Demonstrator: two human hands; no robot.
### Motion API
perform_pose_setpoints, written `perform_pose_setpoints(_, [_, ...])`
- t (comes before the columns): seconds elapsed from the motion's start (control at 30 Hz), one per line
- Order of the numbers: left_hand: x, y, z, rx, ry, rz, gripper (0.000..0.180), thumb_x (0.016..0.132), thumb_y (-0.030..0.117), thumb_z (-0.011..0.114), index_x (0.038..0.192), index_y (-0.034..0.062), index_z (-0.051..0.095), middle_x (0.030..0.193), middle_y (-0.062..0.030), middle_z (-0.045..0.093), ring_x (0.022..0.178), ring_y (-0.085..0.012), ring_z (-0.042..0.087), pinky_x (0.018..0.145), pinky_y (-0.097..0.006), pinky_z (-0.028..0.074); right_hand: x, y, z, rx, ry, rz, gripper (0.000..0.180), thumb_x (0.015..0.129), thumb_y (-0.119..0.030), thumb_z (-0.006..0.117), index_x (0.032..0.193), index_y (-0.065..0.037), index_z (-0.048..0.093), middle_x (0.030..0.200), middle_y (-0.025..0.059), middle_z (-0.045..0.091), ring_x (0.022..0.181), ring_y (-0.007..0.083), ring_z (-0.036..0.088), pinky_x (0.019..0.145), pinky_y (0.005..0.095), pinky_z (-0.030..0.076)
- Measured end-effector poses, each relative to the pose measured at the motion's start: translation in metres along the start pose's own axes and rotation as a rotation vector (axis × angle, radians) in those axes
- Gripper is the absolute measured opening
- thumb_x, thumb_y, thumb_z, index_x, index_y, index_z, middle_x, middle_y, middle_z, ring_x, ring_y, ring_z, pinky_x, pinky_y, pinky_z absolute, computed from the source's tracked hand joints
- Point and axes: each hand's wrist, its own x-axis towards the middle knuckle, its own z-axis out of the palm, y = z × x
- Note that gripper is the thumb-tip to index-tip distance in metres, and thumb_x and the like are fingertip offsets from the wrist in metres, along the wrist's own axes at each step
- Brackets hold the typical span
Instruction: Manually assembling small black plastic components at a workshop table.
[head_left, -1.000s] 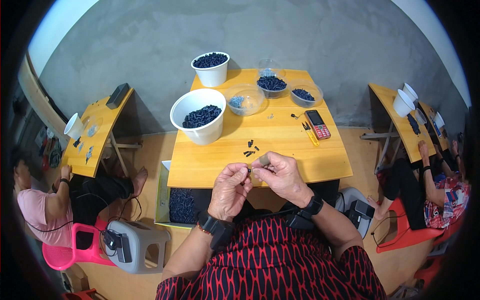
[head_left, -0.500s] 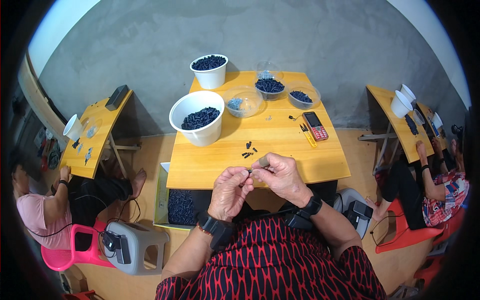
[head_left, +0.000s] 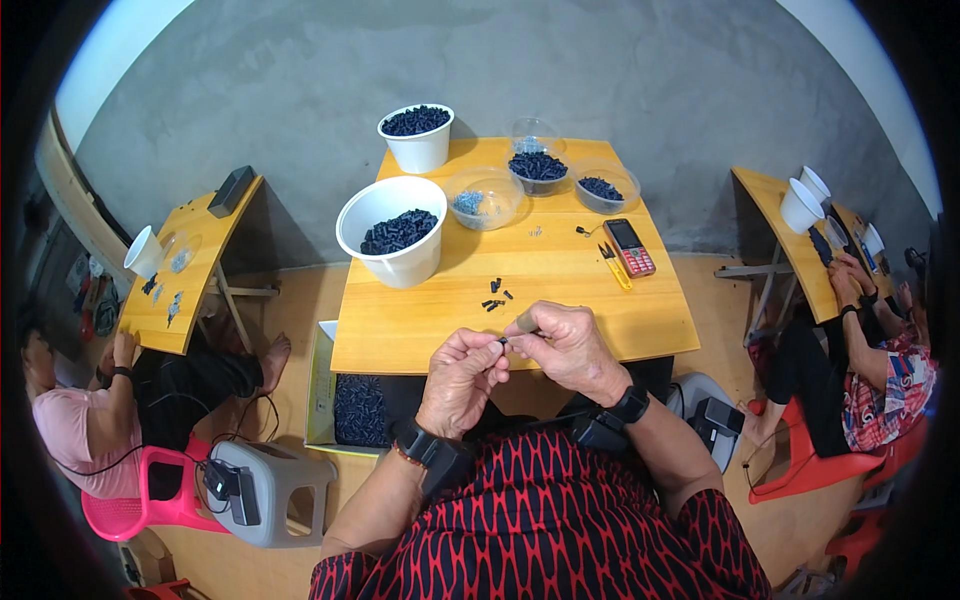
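Over the near edge of the wooden table [head_left: 450,345], my two hands meet fingertip to fingertip. Pinched in my left hand [head_left: 462,378] is a small black plastic part [head_left: 502,342]. The fingers of my right hand [head_left: 568,348] are closed at the same part, with a brownish cover on one finger; whether they grip it or something tiny is hidden. Several loose black plastic parts [head_left: 494,296] lie just beyond my hands. A white bucket [head_left: 388,240] of such parts stands to the left, and a clear bowl [head_left: 484,198] with small silvery pieces sits behind.
A second white bucket [head_left: 417,140] and clear bowls of black parts [head_left: 604,188] stand farther back. On the right lie a red phone [head_left: 630,248] and yellow snips [head_left: 615,266]. Below the table's left side is a box of black parts [head_left: 358,410]. People sit at side tables.
My right fingers have shifted slightly at the small part, while both hands stay together in nearly the same place. At the right table, the other person's hands have moved closer together.
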Motion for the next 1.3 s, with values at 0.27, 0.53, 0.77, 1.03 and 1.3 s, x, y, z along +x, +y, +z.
perform_pose_setpoints(0.27, [-0.001,0.001,0.003,0.083,-0.009,0.011,0.004,0.094,0.0,0.064,0.096,0.0022,0.061,0.092,-0.0135,0.07,0.073,-0.0161,0.068,0.065,-0.028,0.06,0.001,-0.002,-0.003,-0.034,-0.021,-0.006,0.007,0.08,0.003,0.07,0.083,0.003,0.064,0.083,0.0141,0.071,0.074,0.0219,0.071,0.064,0.0321,0.053])
perform_pose_setpoints(0.53, [-0.001,-0.006,0.001,0.272,-0.074,0.122,0.009,0.094,0.0,0.065,0.099,0.0016,0.058,0.093,-0.0137,0.071,0.074,-0.017,0.07,0.065,-0.03,0.062,0.001,0.002,-0.014,-0.141,-0.126,-0.138,0.006,0.08,0.003,0.07,0.083,0.004,0.064,0.086,0.0153,0.072,0.074,0.0224,0.071,0.065,0.0317,0.054])
perform_pose_setpoints(0.77, [0.0,-0.006,0.002,0.237,-0.065,0.094,0.008,0.095,0.0,0.063,0.099,0.0012,0.056,0.093,-0.0158,0.071,0.077,-0.0187,0.071,0.067,-0.031,0.062,0.001,0.014,-0.015,0.204,-0.192,0.178,0.006,0.093,0.003,0.063,0.097,0.006,0.066,0.09,0.0096,0.072,0.078,0.0098,0.069,0.071,0.0238,0.058])
perform_pose_setpoints(1.03, [0.0,-0.006,0.002,0.206,-0.042,0.111,0.008,0.095,0.0,0.062,0.099,0.0007,0.056,0.094,-0.0177,0.071,0.076,-0.0194,0.071,0.066,-0.03,0.062,0.0,0.014,-0.007,0.252,-0.144,0.153,0.003,0.089,0.004,0.064,0.089,0.006,0.066,0.085,0.0086,0.07,0.074,0.0095,0.066,0.067,0.0241,0.055])
perform_pose_setpoints(1.3, [0.0,-0.014,0.0,0.39,-0.032,0.181,0.009,0.095,-0.001,0.062,0.097,0.0011,0.054,0.084,-0.0108,0.067,0.07,-0.0154,0.068,0.063,-0.029,0.061,-0.001,0.024,-0.01,0.04,-0.249,-0.072,0.006,0.088,0.0,0.068,0.085,0.005,0.069,0.078,0.0053,0.065,0.075,0.0111,0.066,0.065,0.0247,0.054])
